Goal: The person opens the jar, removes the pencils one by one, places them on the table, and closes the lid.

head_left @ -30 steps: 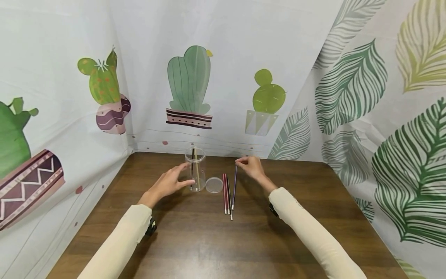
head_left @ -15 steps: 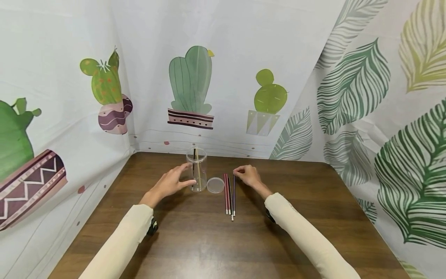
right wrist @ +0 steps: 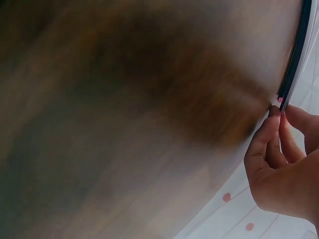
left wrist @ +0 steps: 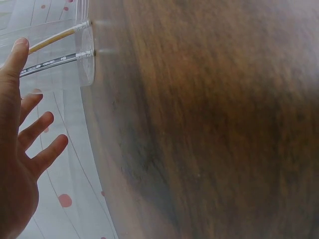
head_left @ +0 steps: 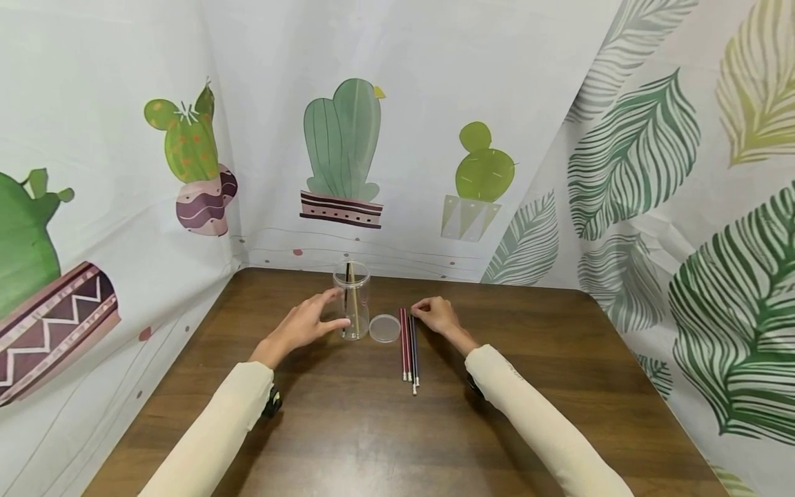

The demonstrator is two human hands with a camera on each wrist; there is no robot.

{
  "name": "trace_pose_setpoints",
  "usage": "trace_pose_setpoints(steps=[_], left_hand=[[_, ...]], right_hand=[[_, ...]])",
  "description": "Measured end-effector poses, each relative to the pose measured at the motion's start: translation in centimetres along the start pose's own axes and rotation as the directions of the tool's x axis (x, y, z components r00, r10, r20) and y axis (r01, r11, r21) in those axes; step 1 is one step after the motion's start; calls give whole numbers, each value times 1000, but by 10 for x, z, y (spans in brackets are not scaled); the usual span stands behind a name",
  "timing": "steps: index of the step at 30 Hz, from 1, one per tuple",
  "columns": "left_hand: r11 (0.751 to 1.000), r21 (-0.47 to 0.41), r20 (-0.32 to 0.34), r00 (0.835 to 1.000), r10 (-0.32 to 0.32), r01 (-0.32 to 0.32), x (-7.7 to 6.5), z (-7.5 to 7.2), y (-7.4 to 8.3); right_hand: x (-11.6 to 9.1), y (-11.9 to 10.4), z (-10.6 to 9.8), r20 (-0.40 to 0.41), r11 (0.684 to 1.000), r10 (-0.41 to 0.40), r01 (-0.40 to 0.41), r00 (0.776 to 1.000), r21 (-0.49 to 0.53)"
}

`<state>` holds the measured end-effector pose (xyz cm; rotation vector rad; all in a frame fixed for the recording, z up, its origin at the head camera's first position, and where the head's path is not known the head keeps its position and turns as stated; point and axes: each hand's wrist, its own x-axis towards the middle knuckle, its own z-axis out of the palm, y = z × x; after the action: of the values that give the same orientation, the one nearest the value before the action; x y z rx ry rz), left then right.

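Note:
A clear plastic jar (head_left: 362,310) stands upright at the back of the table, holding a gold pencil (left wrist: 56,39) and a dark pencil (left wrist: 54,62). My left hand (head_left: 302,324) is at the jar's left side, thumb in front of it and the other fingers spread. To the right, two dark red pencils (head_left: 405,348), a black pencil and a dark blue pencil (head_left: 416,355) lie side by side, white eraser ends toward me. With thumb and fingertips, my right hand (head_left: 439,317) pinches the far end of the blue pencil.
Between the jar and the pencils lies a round clear lid (head_left: 385,329) on the brown wooden table (head_left: 348,428). A white cloth (head_left: 410,138) printed with cacti and leaves hangs behind the table and along both sides.
My right hand has brought the blue pencil left and toward me, so it now lies against the black pencil in the row. My left hand has stayed by the jar.

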<state>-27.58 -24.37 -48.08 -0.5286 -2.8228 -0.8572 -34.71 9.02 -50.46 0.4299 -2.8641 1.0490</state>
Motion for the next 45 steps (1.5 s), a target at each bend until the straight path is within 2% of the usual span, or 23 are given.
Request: trace_pose_setpoints(steps=[17,29,38,45], left_hand=[[1000,14,7,1000,6,-7,0,-1,1],[1000,13,6,1000,10,-10,1,-1,0],[1000,9,-2,1000,14,-13,1,1,-3],[1000,1,-1,1000,14,-14,2,2,-4]], right_hand=[[-2,1,7,-6,1000,15,-15,1000,21],[0,6,7,-19,998,-38,38,999,44],[3,2,-6,-8,996,-38,38,999,79],[11,-12,-22,-17,994,-95,95,995,58]])
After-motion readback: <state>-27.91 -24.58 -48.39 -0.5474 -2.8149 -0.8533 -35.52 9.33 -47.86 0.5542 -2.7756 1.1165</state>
